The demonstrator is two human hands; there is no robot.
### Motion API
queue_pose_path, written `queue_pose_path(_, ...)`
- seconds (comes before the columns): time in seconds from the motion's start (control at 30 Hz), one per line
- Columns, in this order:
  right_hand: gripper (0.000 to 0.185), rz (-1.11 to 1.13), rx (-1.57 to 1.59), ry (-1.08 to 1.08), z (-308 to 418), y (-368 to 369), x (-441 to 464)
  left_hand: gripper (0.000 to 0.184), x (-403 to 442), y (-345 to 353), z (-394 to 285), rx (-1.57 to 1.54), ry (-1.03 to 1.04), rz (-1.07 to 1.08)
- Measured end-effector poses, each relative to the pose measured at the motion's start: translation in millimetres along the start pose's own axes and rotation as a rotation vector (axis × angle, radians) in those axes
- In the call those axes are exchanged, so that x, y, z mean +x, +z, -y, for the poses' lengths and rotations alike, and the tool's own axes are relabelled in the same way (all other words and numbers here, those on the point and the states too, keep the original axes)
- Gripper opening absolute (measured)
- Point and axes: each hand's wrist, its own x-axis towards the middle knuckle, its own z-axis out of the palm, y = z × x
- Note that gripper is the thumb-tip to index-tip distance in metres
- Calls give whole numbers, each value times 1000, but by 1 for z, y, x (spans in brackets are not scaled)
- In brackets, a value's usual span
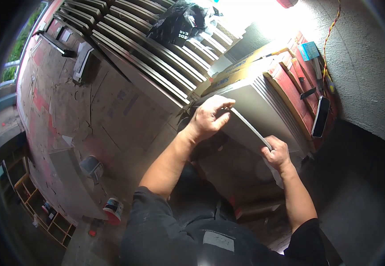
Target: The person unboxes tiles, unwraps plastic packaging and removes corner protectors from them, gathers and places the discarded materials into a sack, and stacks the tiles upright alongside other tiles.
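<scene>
A thin grey tile (251,127) is held on edge between my two hands, its narrow side facing up at me. My left hand (209,117) is closed on its far left corner, fingers and thumb pinching the edge. At the near right end, my right hand (276,153) grips it with the thumb on top. Just beyond the held tile stands a stack of similar tiles (268,104), upright and leaning together, with a torn cardboard wrapper (234,73) behind. The held tile's lower part is in shadow and hard to make out.
Rows of pale strips (150,53) fill the upper left, with a black plastic bag (179,24) on them. A phone (320,117) and blue box (308,51) lie on red-faced boards. Buckets (112,209) and a leaning panel (75,177) stand left. A twisted cord (331,37) hangs right.
</scene>
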Motion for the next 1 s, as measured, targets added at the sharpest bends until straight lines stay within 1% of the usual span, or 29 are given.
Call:
queue_pose_path(0.07, 22, 2, -10, 0, 1, -1, 0, 25, 7, -7, -1, 172, 94, 123)
queue_pose_path(0.1, 22, 3, -25, 1, 1, -1, 1, 20, 11, -8, -7, 229, 110, 111)
queue_pose_path(0.13, 22, 5, -40, 3, 0, -1, 1, 20, 13, -8, -9, 227, 110, 110)
queue_pose_path(0.2, 22, -1, -44, -4, -3, -1, 1, 13, 16, -8, -10, 363, 202, 99)
queue_pose_path(0.23, 22, -7, -47, -10, -4, -2, 2, 13, 16, -8, -10, 364, 205, 97)
queue_pose_path(0.27, 22, -9, -49, -10, -4, -3, 4, 14, 14, -6, -10, 444, 219, 80)
queue_pose_path(0.3, 26, 8, -35, 10, -4, -5, 4, 14, 11, -4, -10, 523, 232, 63)
queue_pose_path(0.33, 31, 24, -21, 30, -4, -6, 5, 14, 10, -2, -8, 520, 235, 64)
queue_pose_path(0.37, 31, 22, -25, 33, -7, -8, 5, 15, 9, 1, -5, 566, 331, 33)
queue_pose_path(0.4, 40, 16, 58, 15, -11, -9, 5, 16, 6, 5, 0, 611, 428, -3)
queue_pose_path(0.43, 50, 11, 141, -4, -14, -12, 7, 17, -5, 10, 8, 624, 420, -5)
queue_pose_path(0.47, 50, 10, 136, -7, -16, -15, 9, 15, -14, 14, 11, 634, 403, -5)
queue_pose_path(0.53, 64, -32, 196, 31, -18, -20, 13, 15, -28, 22, 9, 668, 489, -47)
queue_pose_path(0.6, 61, -16, 159, 32, -11, -28, 22, 18, -36, 40, 13, 481, 416, -81)
queue_pose_path(0.67, 58, 71, 58, 88, 4, -33, 31, 18, -36, 58, 37, 355, 404, -144)
queue_pose_path(0.7, 57, 28, -7, 92, 15, -35, 36, 17, -35, 68, 41, 191, 184, -189)
queue_pose_path(0.73, 55, -16, -73, 100, 26, -36, 41, 17, -31, 74, 48, 101, 19, -182)
queue_pose_path(0.77, 52, -80, -48, 82, 32, -35, 46, 17, -23, 79, 48, 80, -91, -152)
queue_pose_path(0.8, 52, -83, -49, 90, 37, -34, 51, 18, -15, 84, 45, 61, -197, -125)
queue_pose_path(0.83, 52, -80, -124, 128, 43, -33, 57, 22, -20, 94, 61, 252, -252, 29)
queue_pose_path(0.87, 51, -76, -198, 162, 47, -32, 63, 23, -21, 102, 64, 272, -200, 74)
queue_pose_path(0.9, 42, -62, -321, 143, 49, -30, 69, 24, -24, 108, 67, 260, -200, 158)
queue_pose_path(0.93, 42, -62, -322, 142, 51, -30, 75, 24, -30, 112, 70, 246, -203, 243)
queue_pose_path(1.0, 34, 50, -428, 145, 55, -29, 81, 24, -44, 114, 66, 191, -223, 269)
